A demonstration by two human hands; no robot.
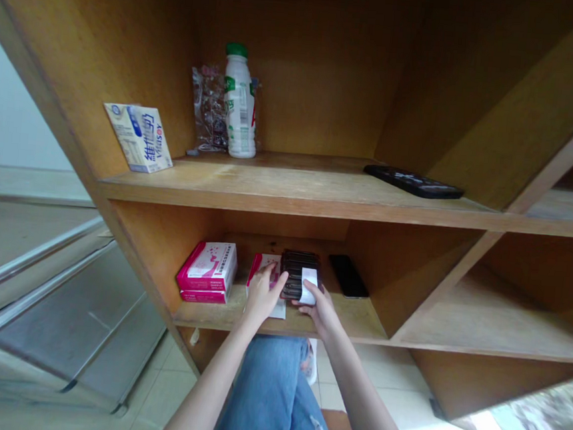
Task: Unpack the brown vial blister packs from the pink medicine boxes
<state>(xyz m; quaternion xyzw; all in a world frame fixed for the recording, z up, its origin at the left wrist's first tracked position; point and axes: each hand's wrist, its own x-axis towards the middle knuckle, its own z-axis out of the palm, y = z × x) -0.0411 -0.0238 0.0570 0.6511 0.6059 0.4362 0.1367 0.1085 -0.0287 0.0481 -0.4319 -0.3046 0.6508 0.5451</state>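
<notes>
On the lower shelf lies a flat pack of dark brown vials [293,264], lined up in a row, with a white label or slip across its lower right. My right hand [319,305] grips its right side, the fingers at the white part. At the left edge my left hand [261,292] closes on the pack, thumb on its near corner and fingers partly hidden. Under and behind that hand shows a pink-and-white box [257,264]. A white paper or flap [278,310] sticks out below the pack.
Two stacked pink-and-white boxes [210,266] stand left on the lower shelf; a black phone [348,276] lies right. The upper shelf [289,183] holds a Vitasoy carton [140,138], a white bottle with green cap [239,107], clear plastic wrapping [208,111] and another dark phone [414,182].
</notes>
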